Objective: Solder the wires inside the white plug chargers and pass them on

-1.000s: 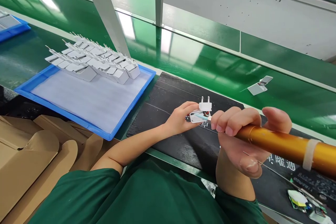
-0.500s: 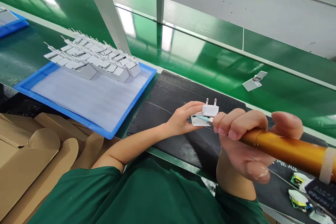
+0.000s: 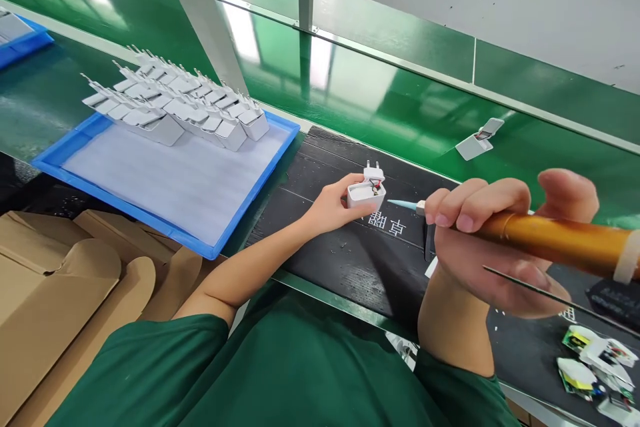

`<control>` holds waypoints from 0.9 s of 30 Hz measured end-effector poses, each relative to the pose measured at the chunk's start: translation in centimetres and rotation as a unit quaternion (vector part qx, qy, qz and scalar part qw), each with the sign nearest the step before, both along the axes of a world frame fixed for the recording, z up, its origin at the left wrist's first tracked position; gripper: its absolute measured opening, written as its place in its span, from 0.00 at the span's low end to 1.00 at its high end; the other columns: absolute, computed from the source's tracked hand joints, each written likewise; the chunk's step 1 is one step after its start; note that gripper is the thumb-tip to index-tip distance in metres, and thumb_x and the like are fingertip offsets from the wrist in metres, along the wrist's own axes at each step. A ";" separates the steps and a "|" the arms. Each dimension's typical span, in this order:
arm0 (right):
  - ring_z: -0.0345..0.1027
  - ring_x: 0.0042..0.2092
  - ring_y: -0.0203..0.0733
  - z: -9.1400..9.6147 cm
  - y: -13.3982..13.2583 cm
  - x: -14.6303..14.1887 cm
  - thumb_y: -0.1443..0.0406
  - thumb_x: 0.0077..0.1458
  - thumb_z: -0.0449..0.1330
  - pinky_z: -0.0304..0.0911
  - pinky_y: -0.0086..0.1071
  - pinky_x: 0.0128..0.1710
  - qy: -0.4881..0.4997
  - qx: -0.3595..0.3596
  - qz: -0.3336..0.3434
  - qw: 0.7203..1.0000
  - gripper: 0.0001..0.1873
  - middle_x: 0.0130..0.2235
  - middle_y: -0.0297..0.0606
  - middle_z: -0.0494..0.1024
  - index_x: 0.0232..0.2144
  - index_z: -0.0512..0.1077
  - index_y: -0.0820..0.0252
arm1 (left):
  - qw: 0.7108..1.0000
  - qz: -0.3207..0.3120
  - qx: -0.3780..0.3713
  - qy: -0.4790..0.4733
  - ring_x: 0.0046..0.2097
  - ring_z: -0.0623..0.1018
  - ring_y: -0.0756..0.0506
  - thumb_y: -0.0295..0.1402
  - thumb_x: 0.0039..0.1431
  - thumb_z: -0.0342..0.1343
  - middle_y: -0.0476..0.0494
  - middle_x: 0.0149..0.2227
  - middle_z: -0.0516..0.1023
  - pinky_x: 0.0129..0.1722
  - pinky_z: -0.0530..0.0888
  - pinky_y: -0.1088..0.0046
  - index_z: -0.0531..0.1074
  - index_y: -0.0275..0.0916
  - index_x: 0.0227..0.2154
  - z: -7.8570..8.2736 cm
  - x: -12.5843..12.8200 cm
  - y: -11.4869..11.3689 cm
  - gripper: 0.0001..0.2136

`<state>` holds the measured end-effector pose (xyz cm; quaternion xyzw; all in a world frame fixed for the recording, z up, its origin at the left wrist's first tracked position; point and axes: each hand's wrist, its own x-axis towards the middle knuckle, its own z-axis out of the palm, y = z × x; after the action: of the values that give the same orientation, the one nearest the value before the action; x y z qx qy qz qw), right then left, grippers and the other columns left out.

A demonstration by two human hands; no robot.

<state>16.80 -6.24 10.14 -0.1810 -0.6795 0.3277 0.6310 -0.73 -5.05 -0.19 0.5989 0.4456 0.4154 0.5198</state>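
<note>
My left hand (image 3: pixel 334 203) grips a small white charger housing (image 3: pixel 366 192) with two plug pins pointing up, held just above the black mat (image 3: pixel 330 253). Red and dark wires show in its open side. My right hand (image 3: pixel 493 240) is wrapped round a gold-coloured dispenser tool (image 3: pixel 560 243). The tool's pale blue tip (image 3: pixel 403 204) points left, a short gap away from the housing.
A blue tray (image 3: pixel 165 177) at left holds several rows of white charger housings (image 3: pixel 175 107). Folded cardboard boxes (image 3: pixel 60 293) lie at lower left. One open housing (image 3: pixel 477 140) lies on the green conveyor belt (image 3: pixel 380 107). Small circuit boards (image 3: pixel 593 360) lie at lower right.
My left hand has drawn the housing left and away from the tool's tip, which was inside it before. My right hand has lifted slightly with the tool.
</note>
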 end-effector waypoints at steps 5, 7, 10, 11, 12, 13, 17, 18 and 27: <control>0.59 0.22 0.38 -0.8 1.6 0.7 0.51 0.46 0.66 0.62 0.35 0.19 0.023 0.003 -0.044 0.999 0.25 0.23 0.29 0.65 0.49 0.75 0.38 | 0.999 0.007 -0.022 0.026 0.35 0.80 0.48 0.41 0.54 0.64 0.48 0.40 0.83 0.36 0.77 0.74 0.73 0.42 0.53 -0.5 -1.0 0.5 0.23; 0.61 0.23 0.36 -0.9 2.2 1.3 0.53 0.45 0.68 0.63 0.34 0.20 0.034 -0.009 -0.043 0.998 0.25 0.24 0.29 0.66 0.48 0.77 0.40 | 0.999 -0.001 -0.018 0.047 0.35 0.80 0.48 0.42 0.55 0.63 0.48 0.40 0.83 0.36 0.76 0.74 0.73 0.42 0.53 -0.6 -1.2 0.6 0.23; 0.63 0.24 0.34 -1.3 3.4 2.6 0.55 0.44 0.70 0.65 0.32 0.23 0.053 -0.032 -0.046 0.997 0.24 0.25 0.29 0.69 0.47 0.78 0.43 | 0.991 -0.018 0.019 0.133 0.42 0.80 0.44 0.41 0.54 0.65 0.45 0.42 0.83 0.43 0.77 0.69 0.74 0.41 0.53 -0.9 -1.3 0.9 0.23; 0.63 0.24 0.33 -1.5 4.0 3.1 0.55 0.44 0.71 0.65 0.31 0.23 0.054 -0.032 -0.052 0.997 0.23 0.25 0.28 0.70 0.46 0.78 0.43 | 0.984 -0.033 0.042 0.168 0.45 0.79 0.42 0.39 0.53 0.67 0.44 0.44 0.83 0.46 0.77 0.66 0.75 0.41 0.52 -1.1 -1.3 1.1 0.23; 0.62 0.24 0.33 -1.8 4.7 3.6 0.54 0.44 0.71 0.65 0.30 0.22 0.053 -0.020 -0.058 0.997 0.24 0.25 0.28 0.69 0.46 0.78 0.42 | 0.977 -0.050 0.066 0.198 0.49 0.78 0.41 0.37 0.52 0.68 0.42 0.46 0.82 0.50 0.76 0.63 0.76 0.41 0.51 -1.4 -1.3 1.2 0.23; 0.61 0.22 0.32 -2.1 5.4 4.1 0.52 0.44 0.71 0.64 0.29 0.20 0.050 0.000 -0.064 0.997 0.24 0.24 0.27 0.68 0.46 0.78 0.42 | 0.969 -0.066 0.091 0.221 0.52 0.77 0.40 0.35 0.52 0.68 0.41 0.49 0.81 0.53 0.75 0.61 0.76 0.41 0.51 -1.7 -1.3 1.4 0.22; 0.54 0.17 0.30 -3.4 7.7 5.5 0.49 0.45 0.69 0.57 0.26 0.12 0.043 0.089 -0.078 0.992 0.26 0.22 0.25 0.62 0.49 0.77 0.41 | 0.949 -0.079 0.167 0.256 0.59 0.74 0.39 0.33 0.54 0.67 0.38 0.57 0.75 0.60 0.71 0.58 0.72 0.41 0.55 -2.5 -1.7 2.0 0.25; 0.54 0.18 0.30 -3.5 8.0 5.6 0.49 0.45 0.69 0.57 0.26 0.12 0.041 0.090 -0.083 0.992 0.27 0.22 0.26 0.61 0.49 0.77 0.41 | 0.946 -0.071 0.184 0.259 0.59 0.73 0.40 0.33 0.54 0.67 0.38 0.57 0.75 0.60 0.72 0.59 0.71 0.41 0.56 -2.6 -1.9 2.1 0.26; 0.54 0.18 0.31 -2.9 6.9 5.2 0.50 0.44 0.69 0.55 0.27 0.13 0.050 0.054 -0.100 0.992 0.25 0.21 0.28 0.62 0.46 0.78 0.41 | 0.899 -0.011 0.299 0.319 0.55 0.78 0.43 0.35 0.60 0.63 0.41 0.54 0.79 0.56 0.76 0.63 0.76 0.42 0.47 -2.3 -3.0 2.4 0.13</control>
<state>22.00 0.69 7.20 -0.1973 -0.6418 0.2344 0.7030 -3.72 -2.67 -2.45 0.8312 0.4359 0.3102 0.1510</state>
